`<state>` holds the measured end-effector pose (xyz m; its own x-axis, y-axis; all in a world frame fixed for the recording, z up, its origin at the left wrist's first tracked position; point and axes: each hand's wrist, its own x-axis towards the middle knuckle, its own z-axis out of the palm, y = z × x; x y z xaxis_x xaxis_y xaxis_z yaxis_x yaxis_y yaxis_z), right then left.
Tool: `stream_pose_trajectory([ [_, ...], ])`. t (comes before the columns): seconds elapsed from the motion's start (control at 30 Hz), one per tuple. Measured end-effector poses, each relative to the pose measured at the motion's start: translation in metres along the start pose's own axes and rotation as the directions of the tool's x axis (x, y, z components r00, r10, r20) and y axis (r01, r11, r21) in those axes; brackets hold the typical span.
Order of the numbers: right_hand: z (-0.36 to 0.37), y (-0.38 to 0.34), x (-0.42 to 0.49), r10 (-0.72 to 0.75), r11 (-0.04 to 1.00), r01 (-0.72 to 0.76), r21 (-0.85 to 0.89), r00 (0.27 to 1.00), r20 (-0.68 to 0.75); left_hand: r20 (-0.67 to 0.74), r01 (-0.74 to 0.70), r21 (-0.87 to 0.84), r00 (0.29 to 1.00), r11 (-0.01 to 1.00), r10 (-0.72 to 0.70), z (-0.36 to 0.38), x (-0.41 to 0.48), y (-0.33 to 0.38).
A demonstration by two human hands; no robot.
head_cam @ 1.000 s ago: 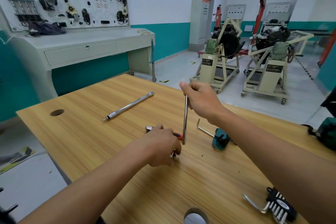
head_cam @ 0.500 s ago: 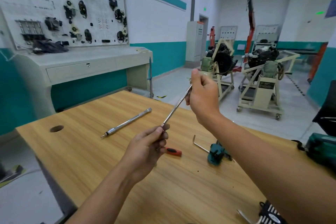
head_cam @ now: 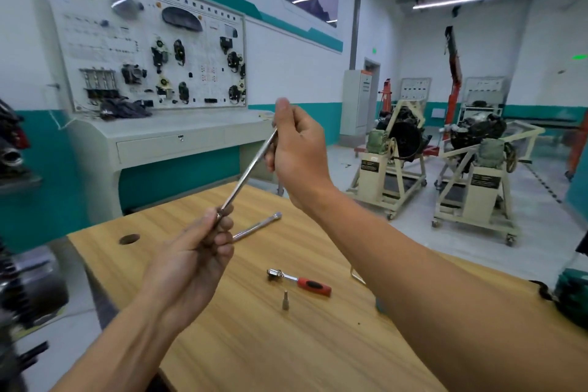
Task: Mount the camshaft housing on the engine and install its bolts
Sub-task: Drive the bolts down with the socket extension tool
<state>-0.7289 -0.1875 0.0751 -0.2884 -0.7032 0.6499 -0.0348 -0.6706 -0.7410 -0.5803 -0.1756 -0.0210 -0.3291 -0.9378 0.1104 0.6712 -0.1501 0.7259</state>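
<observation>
A long chrome extension bar (head_cam: 247,173) slants in the air above the wooden table (head_cam: 286,344). My right hand (head_cam: 297,149) grips its upper end. My left hand (head_cam: 197,258) pinches its lower end between thumb and fingers. On the table lie a red-handled ratchet (head_cam: 299,282), a small upright socket bit (head_cam: 285,300) and a second chrome bar (head_cam: 257,226). Two engines on cream stands (head_cam: 401,156) (head_cam: 480,165) are across the floor at the right. No camshaft housing or bolts are visible.
A grey console with a component board (head_cam: 152,57) stands behind the table. A cable hole (head_cam: 129,239) is in the table's left corner. A bent hex key (head_cam: 358,277) peeks out beside my right forearm. A dark green object (head_cam: 572,296) sits at the right edge.
Both hands have lifted the chrome bar from standing on the table into the air, tilted. The view has risen. The ratchet and bit now lie uncovered on the table.
</observation>
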Motion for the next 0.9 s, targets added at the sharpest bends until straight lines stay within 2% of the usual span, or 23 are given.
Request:
stream_pose_trajectory([
  [0.2, 0.096, -0.027, 0.008, -0.096, 0.956, 0.061, 0.286, 0.989, 0.111, -0.085, -0.141, -0.054, 0.987, 0.989, 0.136, -0.004, -0.056, 0.08],
  [0.33, 0.17, -0.05, 0.002, -0.182, 0.887, 0.131, 0.444, 0.98, 0.075, -0.211, -0.317, 0.012, 0.926, 0.948, 0.312, -0.003, -0.093, 0.127],
  [0.4, 0.202, -0.058, -0.012, -0.175, 0.842, 0.101, 0.53, 0.98, 0.092, -0.273, -0.394, 0.059, 0.878, 0.917, 0.394, -0.012, -0.116, 0.151],
  [0.5, 0.242, -0.073, -0.031, -0.155, 0.75, 0.032, 0.661, 0.98, 0.129, -0.28, -0.367, 0.15, 0.875, 0.918, 0.396, -0.022, -0.15, 0.173],
  [0.63, 0.282, -0.099, -0.04, -0.321, 0.638, 0.098, 0.764, 0.935, 0.148, -0.202, -0.374, 0.116, 0.898, 0.92, 0.391, -0.031, -0.173, 0.193],
  [0.73, 0.298, -0.096, -0.038, -0.323, 0.643, 0.053, 0.764, 0.923, 0.208, -0.215, -0.363, 0.188, 0.891, 0.913, 0.399, -0.039, -0.174, 0.203],
  [0.8, 0.305, -0.081, -0.037, -0.234, 0.706, -0.017, 0.708, 0.938, 0.256, -0.264, -0.349, 0.443, 0.83, 0.826, 0.492, -0.052, -0.167, 0.201],
  [0.87, 0.311, -0.064, -0.036, -0.148, 0.779, -0.061, 0.624, 0.949, 0.278, -0.222, -0.27, 0.749, 0.758, 0.605, 0.613, -0.065, -0.162, 0.198],
  [0.9, 0.313, -0.056, -0.036, -0.118, 0.819, -0.066, 0.569, 0.952, 0.281, -0.169, -0.216, 0.845, 0.759, 0.489, 0.629, -0.07, -0.162, 0.2],
])
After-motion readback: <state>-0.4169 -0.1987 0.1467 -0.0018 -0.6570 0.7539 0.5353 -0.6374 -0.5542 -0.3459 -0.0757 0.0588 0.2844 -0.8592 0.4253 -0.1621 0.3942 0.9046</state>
